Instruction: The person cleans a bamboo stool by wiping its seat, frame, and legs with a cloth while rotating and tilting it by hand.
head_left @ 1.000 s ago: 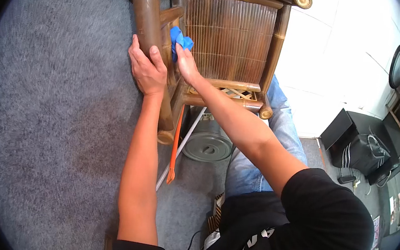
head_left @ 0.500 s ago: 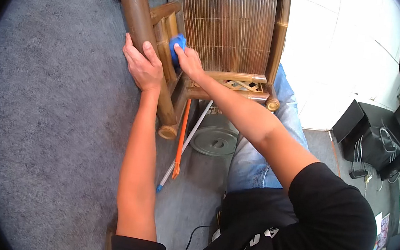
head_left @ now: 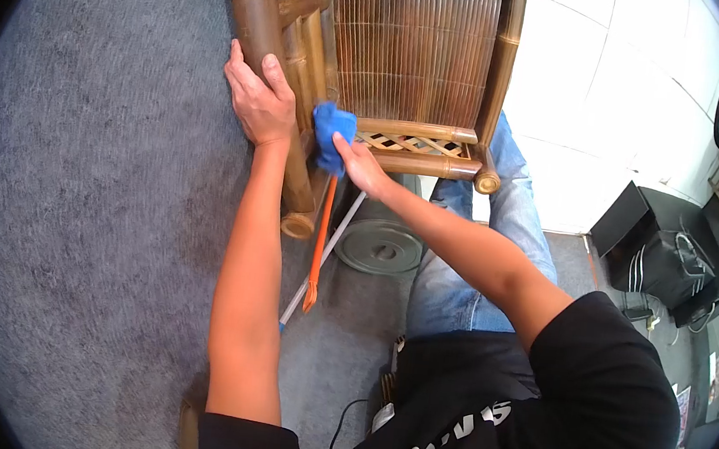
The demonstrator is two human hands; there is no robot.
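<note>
Crumpled in the right hand [head_left: 363, 167], a bright-blue soft cloth [head_left: 334, 134] is gripped between thumb and fingers, with much of it left hanging free past the fingertips. By the left hand [head_left: 260, 100], the thick, round, dark-brown bamboo post [head_left: 254, 3] of a glossy brown bamboo chair [head_left: 506, 38] is clasped, fingers laid along the outer side and thumb over the top. Since the last half-second, the cloth has been drawn toward the wearer, away from the paler brown bamboo side bars [head_left: 311, 48], and it is now found at the near left corner of the upright-slatted brown bamboo panel [head_left: 412, 55], just beside the criss-cross pale bamboo lattice strip [head_left: 412, 145]. The post, meanwhile, has been held by the left hand at much the same place. From this, a wiping stroke along the side bars is judged to have been carried to their near end, with the chair being steadied. Because the cloth is blurred, whether the bamboo is being touched by it cannot be told.
</note>
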